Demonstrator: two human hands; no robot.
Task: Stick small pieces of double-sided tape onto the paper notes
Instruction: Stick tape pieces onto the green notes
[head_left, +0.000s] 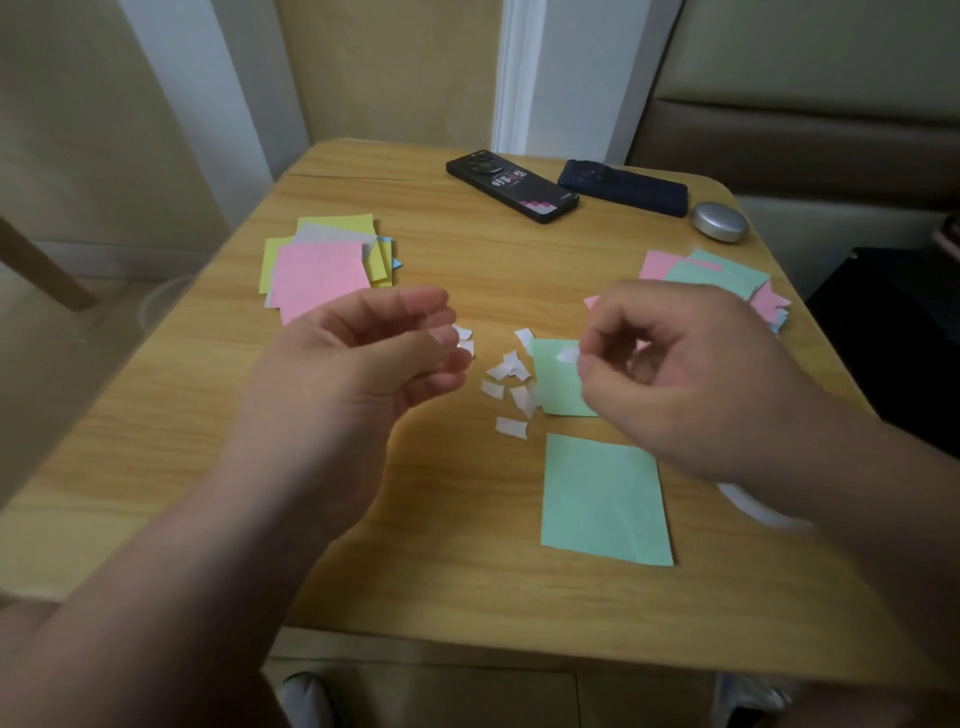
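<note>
We see the wooden table (426, 493) in soft, rather dim, warm indoor light, with no hard shadows, only faint shading beneath the left hand (363, 358) and right hand (691, 374). Motion blur smears both hands and the white tape piece (569, 356) that the right hand pinches. Around the table the walls bow with wide-angle distortion, and a dull glint marks the round metal case (719, 222) at the table's far right corner
</note>
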